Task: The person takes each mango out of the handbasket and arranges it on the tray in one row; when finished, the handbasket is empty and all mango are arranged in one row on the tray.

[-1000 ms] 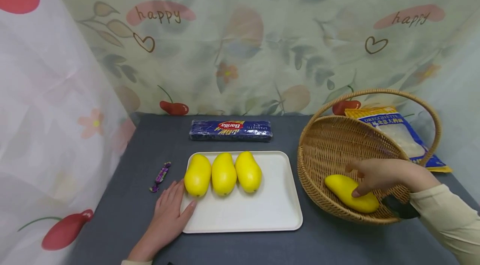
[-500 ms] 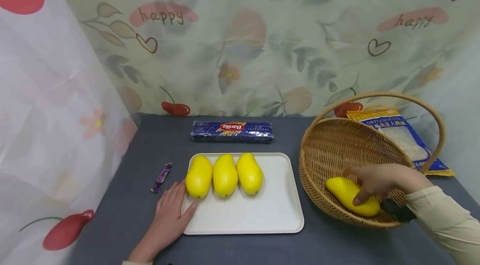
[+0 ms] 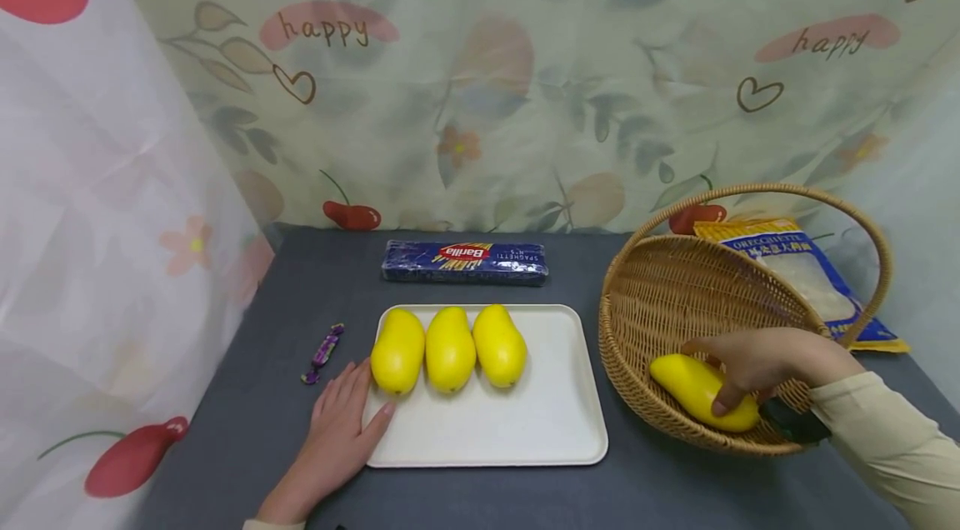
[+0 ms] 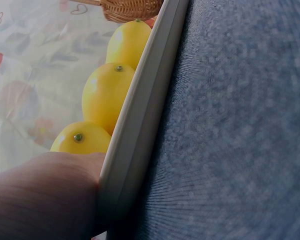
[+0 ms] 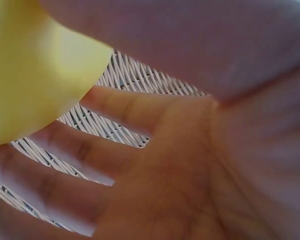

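Observation:
In the head view, my right hand reaches into the wicker basket and grips a yellow mango, thumb on its near side and fingers on its far side. The right wrist view shows the mango between thumb and spread fingers, against the basket weave. My left hand lies flat with straight fingers at the left edge of the white tray. On that tray three mangoes stand in a row: a left one, a middle one and a right one.
Behind the tray lies a blue Barilla spaghetti pack. A purple wrapped candy is left of the tray. An orecchiette bag sits behind the basket, whose handle arches high. Something dark shows under the right wrist.
My right hand has settled lower onto the mango in the basket, and its thumb has come against the near side. The left hand and the tray's mangoes keep their places.

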Tool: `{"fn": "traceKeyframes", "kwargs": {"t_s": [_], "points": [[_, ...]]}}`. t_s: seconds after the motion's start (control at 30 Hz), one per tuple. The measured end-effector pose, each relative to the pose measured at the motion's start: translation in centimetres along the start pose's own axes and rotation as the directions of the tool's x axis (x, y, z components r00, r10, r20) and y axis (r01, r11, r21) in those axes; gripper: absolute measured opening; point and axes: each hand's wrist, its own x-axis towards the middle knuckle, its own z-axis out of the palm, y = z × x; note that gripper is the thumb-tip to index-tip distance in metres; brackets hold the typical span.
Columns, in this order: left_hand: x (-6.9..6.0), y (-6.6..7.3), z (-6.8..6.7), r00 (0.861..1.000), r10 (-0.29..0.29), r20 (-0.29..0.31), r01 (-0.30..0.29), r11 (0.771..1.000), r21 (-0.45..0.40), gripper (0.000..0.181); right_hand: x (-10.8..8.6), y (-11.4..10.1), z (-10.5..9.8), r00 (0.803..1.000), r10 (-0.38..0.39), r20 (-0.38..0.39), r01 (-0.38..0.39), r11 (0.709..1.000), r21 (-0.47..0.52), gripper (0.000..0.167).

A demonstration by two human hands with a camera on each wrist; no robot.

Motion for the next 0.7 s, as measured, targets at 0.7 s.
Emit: {"fn": "traceKeyframes", "kwargs": {"t_s": [0.7], "points": [[-0.2,0.0,-0.1,0.999,0.037,-0.039,-0.037,0.999,-0.008,0.075,-1.4,-0.7,-0.8,0.983,-0.132,-0.127,0.106,0.975,-0.196,0.091]]}}
